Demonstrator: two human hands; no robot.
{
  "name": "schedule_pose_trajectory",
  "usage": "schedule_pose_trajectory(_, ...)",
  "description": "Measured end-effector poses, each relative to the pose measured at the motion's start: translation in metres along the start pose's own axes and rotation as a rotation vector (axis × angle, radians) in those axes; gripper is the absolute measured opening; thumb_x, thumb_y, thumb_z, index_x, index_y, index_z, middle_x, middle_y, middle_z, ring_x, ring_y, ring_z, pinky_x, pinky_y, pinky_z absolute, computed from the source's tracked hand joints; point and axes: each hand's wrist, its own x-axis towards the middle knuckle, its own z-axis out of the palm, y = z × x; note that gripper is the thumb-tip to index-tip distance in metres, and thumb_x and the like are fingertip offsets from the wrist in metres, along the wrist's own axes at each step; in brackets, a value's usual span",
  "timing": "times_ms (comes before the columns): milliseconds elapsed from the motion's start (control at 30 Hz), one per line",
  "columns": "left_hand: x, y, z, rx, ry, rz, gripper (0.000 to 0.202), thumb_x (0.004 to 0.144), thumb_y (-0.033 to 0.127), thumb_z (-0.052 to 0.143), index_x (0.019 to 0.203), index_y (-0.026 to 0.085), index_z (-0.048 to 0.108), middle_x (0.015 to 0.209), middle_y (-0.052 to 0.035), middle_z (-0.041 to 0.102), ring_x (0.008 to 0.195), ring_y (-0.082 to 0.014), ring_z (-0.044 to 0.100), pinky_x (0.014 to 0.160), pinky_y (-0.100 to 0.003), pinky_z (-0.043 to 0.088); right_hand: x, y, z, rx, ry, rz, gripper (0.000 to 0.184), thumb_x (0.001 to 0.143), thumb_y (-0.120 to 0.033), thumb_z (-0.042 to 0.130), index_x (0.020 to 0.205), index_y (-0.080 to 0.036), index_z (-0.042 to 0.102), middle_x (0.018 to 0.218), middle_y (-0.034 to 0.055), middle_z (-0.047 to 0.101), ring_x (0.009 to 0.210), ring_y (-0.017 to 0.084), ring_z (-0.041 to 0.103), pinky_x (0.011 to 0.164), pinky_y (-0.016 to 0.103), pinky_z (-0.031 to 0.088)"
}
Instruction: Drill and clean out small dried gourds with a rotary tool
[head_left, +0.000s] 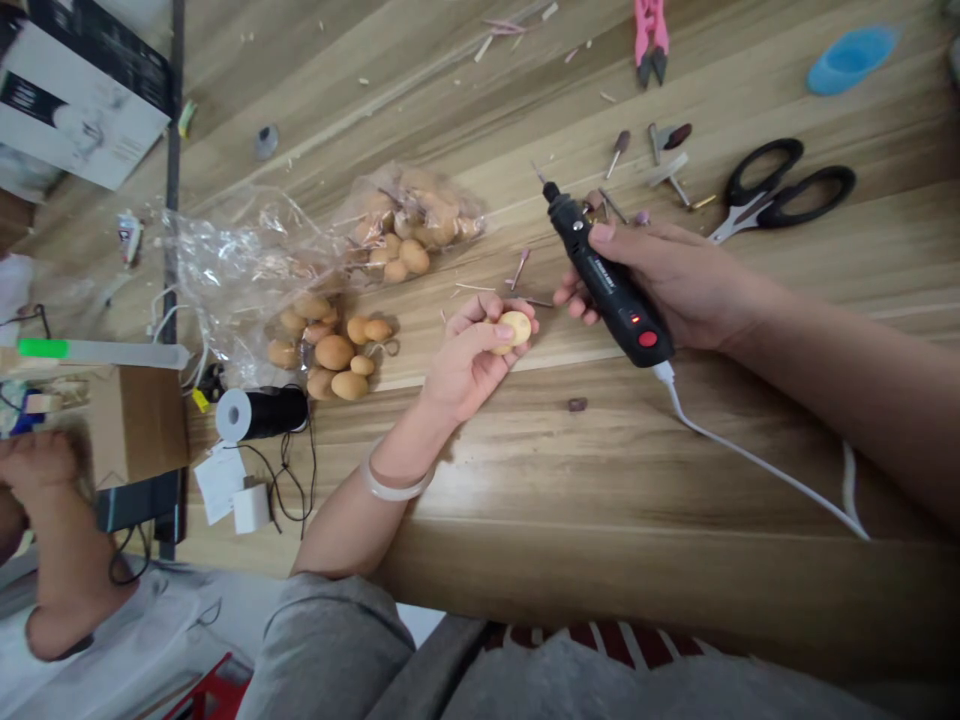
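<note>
My left hand is closed round a small, pale yellow, rounded piece, whose kind I cannot make out; the thumb presses on its face. In my right hand is a black rotary tool with a thin bit at its tip, pointing up and left, away from the pale piece. A red light shows beside its red button, and a white cable runs from its lower end. Near my left fingertips lies a small grinding bit. Black-handled scissors lie beyond my right hand.
Clear plastic bags with several brown, round nut-like pieces lie to the left. Pink pliers, loose bits and a blue cup-like object are at the back. A black thread spool and a co-worker's arm are left.
</note>
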Motion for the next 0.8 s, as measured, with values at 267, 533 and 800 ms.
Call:
schedule_pose_trajectory(267,0.000,0.002,0.001,-0.065,0.007,-0.041,0.020,0.063,0.006,0.063,0.072,0.016,0.047,0.081,0.0004,0.066,0.076,-0.0100,0.067,0.064,-0.017,0.051,-0.003,-0.002,0.002,0.047,-0.042,0.037,0.036,0.097,-0.014,0.051,0.068,-0.010,0.070,0.070,0.0076,0.073,0.056,0.010,0.068,0.054,0.016,0.057)
schedule_pose_trajectory(533,-0.001,0.007,0.006,-0.141,0.041,-0.119,0.017,0.061,0.003,0.051,0.070,0.017,0.044,0.077,-0.0011,0.064,0.073,-0.0111,0.062,0.062,-0.019,0.048,-0.003,-0.003,0.002,0.025,-0.045,0.039,0.034,0.096,-0.011,0.052,0.068,-0.010,0.070,0.071,0.0084,0.073,0.056,0.009,0.066,0.053,0.015,0.055)
schedule_pose_trajectory(800,-0.001,0.011,0.007,-0.262,0.001,-0.230,0.016,0.060,0.010,0.051,0.068,0.017,0.038,0.071,-0.0038,0.058,0.064,-0.0114,0.058,0.051,-0.016,0.041,-0.003,-0.001,0.000,0.006,-0.060,0.026,0.032,0.095,-0.014,0.055,0.069,-0.011,0.071,0.072,0.0074,0.073,0.060,0.010,0.066,0.056,0.017,0.055)
